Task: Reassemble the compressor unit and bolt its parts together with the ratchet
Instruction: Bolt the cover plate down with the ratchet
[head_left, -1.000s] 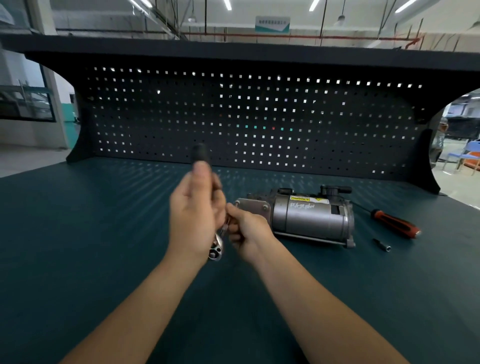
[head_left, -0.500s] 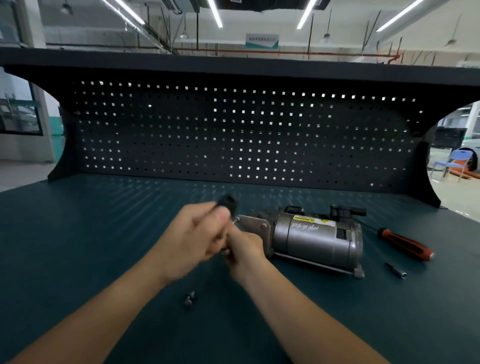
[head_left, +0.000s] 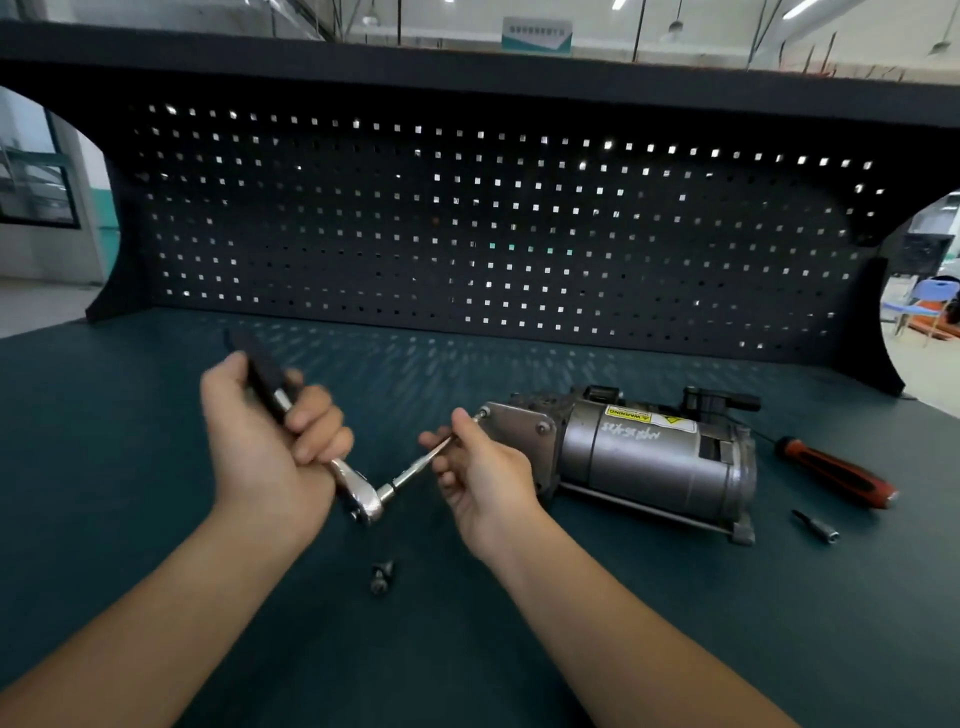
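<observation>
Dark teal desk (head_left: 130, 467); black pegboard (head_left: 467, 234) behind it, dotted with square holes. Grey compressor (head_left: 644, 457) with a yellow warning label (head_left: 628, 414). Beside it, an orange-and-black screwdriver (head_left: 836, 473). Silver ratchet (head_left: 363, 493).

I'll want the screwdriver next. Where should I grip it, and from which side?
Take the screwdriver by its thick red-and-black handle, probably from above with the right hand, which is nearer. It lies flat on the mat right of the compressor, handle unobstructed, thin shaft pointing toward it.
</observation>
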